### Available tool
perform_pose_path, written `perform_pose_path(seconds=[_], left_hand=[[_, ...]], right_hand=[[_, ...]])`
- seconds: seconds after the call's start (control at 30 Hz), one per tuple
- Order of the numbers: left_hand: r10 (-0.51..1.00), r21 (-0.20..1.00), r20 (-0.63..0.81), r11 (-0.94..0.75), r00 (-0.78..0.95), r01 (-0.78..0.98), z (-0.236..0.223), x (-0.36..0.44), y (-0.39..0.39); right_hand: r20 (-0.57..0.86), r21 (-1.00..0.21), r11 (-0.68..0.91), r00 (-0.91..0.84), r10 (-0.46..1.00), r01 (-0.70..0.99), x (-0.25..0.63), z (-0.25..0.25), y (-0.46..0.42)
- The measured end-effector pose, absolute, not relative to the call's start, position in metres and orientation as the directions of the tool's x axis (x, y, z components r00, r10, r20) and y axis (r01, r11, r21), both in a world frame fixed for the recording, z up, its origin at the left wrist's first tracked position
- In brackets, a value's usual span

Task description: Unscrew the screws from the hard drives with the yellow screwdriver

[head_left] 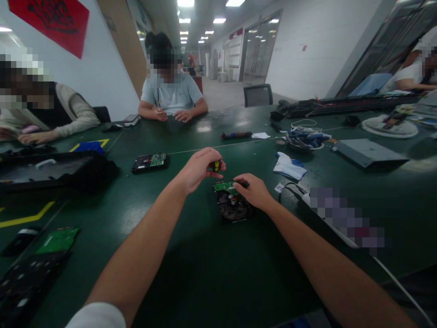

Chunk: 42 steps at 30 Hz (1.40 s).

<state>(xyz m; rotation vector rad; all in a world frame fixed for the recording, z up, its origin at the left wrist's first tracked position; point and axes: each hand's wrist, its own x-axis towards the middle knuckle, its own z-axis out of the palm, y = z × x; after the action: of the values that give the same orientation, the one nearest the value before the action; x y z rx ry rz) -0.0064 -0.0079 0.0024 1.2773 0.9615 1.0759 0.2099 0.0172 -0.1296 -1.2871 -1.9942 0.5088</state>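
Note:
A hard drive (235,209) lies on the green table in front of me, its green circuit board (223,187) facing up along the far part. My left hand (202,167) is closed around a small black-and-yellow tool (216,165), held just above the board's far left side. Most of that tool is hidden by the fingers, so its tip does not show. My right hand (253,190) grips the drive at its far right side, with thumb and fingers curled at the board. Some of the drive's right edge is covered by this hand.
Another hard drive (150,162) lies left of my hands. At near left are a green board (58,240) and black drive parts (27,278). A white power strip (336,228), gloves (289,167) and a grey metal case (370,152) lie right. Opposite sits a person (170,93).

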Motion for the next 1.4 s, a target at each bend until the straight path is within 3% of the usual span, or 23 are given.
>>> perform_pose_path(seconds=[0.2,0.43,0.67,1.0,1.23,1.4], left_hand=[[0.986,0.991,0.085,-0.098,0.146,0.086,0.0042,-0.0082,-0.0059],[0.984,0.998,-0.014,0.024,0.177,-0.055,0.0031,-0.0057,-0.0069],[0.988,0.988,0.11,-0.12,0.107,0.098,0.0027,-0.0081,-0.0058],[0.987,0.996,-0.008,0.023,0.16,-0.087,0.0014,-0.0075,-0.0046],[0.987,0.979,0.13,-0.142,0.095,0.143,0.0017,-0.0089,-0.0031],[0.988,0.965,0.143,-0.153,0.059,0.215,0.0017,-0.0111,-0.0017]], right_hand=[[0.338,-0.644,0.427,-0.265,0.903,0.634,0.21,-0.1295,0.0172],[0.346,-0.635,0.436,-0.269,0.899,0.638,0.2105,-0.13,0.0178],[0.342,-0.633,0.433,-0.27,0.9,0.642,0.2107,-0.1293,0.0174],[0.342,-0.643,0.437,-0.275,0.899,0.628,0.2109,-0.1288,0.0167],[0.349,-0.64,0.435,-0.266,0.899,0.633,0.2099,-0.1301,0.0176],[0.345,-0.647,0.427,-0.257,0.903,0.631,0.2103,-0.1307,0.0175]])
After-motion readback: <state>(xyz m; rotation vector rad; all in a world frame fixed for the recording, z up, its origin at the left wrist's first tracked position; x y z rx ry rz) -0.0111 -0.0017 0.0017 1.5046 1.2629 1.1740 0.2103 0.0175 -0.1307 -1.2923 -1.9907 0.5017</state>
